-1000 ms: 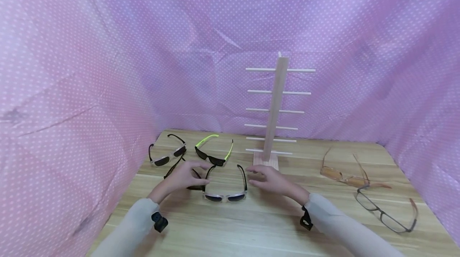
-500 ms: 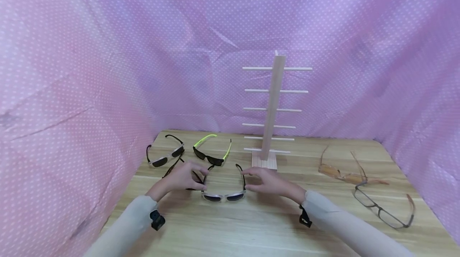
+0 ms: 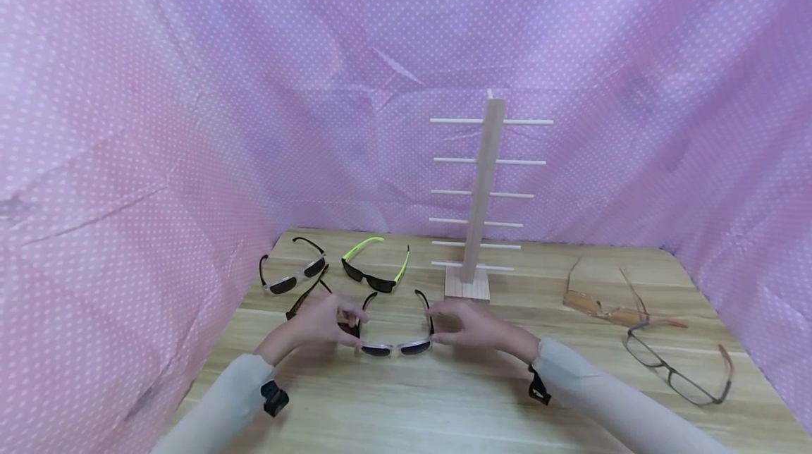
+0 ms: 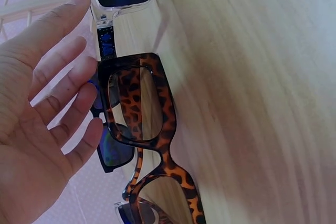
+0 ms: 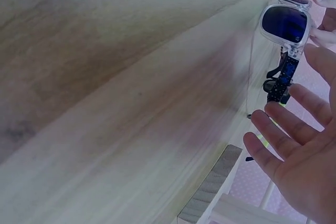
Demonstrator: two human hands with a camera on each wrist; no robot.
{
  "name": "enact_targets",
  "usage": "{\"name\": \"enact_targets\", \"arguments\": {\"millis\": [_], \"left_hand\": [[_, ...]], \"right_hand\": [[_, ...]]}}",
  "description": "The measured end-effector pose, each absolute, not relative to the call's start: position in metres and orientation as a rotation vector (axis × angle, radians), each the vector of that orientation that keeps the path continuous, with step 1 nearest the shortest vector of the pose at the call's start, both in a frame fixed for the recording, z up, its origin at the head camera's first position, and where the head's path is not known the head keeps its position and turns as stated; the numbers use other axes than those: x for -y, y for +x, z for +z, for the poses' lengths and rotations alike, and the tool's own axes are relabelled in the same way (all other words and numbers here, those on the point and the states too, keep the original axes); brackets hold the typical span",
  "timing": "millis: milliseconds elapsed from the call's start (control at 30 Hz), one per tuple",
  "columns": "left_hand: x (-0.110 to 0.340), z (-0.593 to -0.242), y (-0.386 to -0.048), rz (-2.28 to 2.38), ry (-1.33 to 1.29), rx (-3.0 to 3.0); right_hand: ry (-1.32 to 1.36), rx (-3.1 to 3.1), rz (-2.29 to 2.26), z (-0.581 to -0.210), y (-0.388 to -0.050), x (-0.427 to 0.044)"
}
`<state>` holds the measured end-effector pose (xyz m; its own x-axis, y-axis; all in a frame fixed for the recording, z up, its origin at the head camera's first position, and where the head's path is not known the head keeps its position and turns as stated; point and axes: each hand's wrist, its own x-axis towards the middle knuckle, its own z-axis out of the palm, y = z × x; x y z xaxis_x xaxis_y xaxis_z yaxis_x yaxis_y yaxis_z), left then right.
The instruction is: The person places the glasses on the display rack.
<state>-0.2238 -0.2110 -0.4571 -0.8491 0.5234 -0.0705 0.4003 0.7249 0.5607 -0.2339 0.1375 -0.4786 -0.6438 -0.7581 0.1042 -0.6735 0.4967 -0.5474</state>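
Flanking both edges of clear-framed sunglasses point(image 3: 415, 349), loose-fingered left hand point(image 3: 320, 319) and right hand point(image 3: 476, 324) border roomy tabletop point(image 3: 406, 412).

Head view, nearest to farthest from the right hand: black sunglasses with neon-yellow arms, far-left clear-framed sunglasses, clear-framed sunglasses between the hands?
1. Middle clear-framed sunglasses, just left of the right hand.
2. Black sunglasses with neon-yellow arms, farther back-left.
3. Far-left clear-framed sunglasses, left of the black pair.

Head view: pink dotted cloth point(image 3: 406, 24) across top and both sides. Upright wooden rack point(image 3: 484, 179), crossbarred, right of centre. Black sunglasses point(image 3: 379, 284) with yellow-green temples, left of centre. Lower right: orange-lensed glasses point(image 3: 624, 315); below them, dark-framed glasses point(image 3: 669, 371). Wood-grain worktop point(image 3: 406, 408) along bottom.
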Motion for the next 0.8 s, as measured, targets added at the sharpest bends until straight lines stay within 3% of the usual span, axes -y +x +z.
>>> {"name": "enact_targets", "arguments": {"millis": [367,800], "left_hand": [[0.214,-0.463,-0.219,0.866,0.855,-2.72],[0.207,-0.473,-0.214,0.821,0.853,-2.775]], "right_hand": [[-1.388,-2.65,-0.794,-0.485,-0.232,-0.137],[-1.337,-2.647,-0.838,-0.49,-0.231,-0.148]]}}
